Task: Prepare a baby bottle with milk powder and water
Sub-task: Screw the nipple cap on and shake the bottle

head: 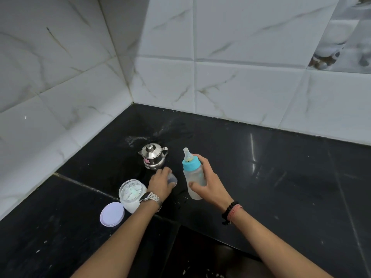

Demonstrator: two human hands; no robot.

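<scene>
My right hand (208, 184) grips a clear baby bottle (193, 175) with a blue collar and a teat on top, held upright just above the black counter (281, 177). The bottle holds pale, cloudy liquid. My left hand (160, 183) is closed over the bottle's clear cap (173, 179) on the counter, just left of the bottle. An open jar of white milk powder (131, 194) stands beside my left wrist, and its white lid (112, 214) lies flat in front of it. A small steel kettle (153, 156) with its lid on stands behind my left hand.
White marbled tile walls (220, 77) meet in a corner behind the kettle. Spilled white powder (138, 139) marks the counter near that corner. A seam (84, 186) runs across the counter at the left. A lower dark surface (200, 255) lies between my forearms.
</scene>
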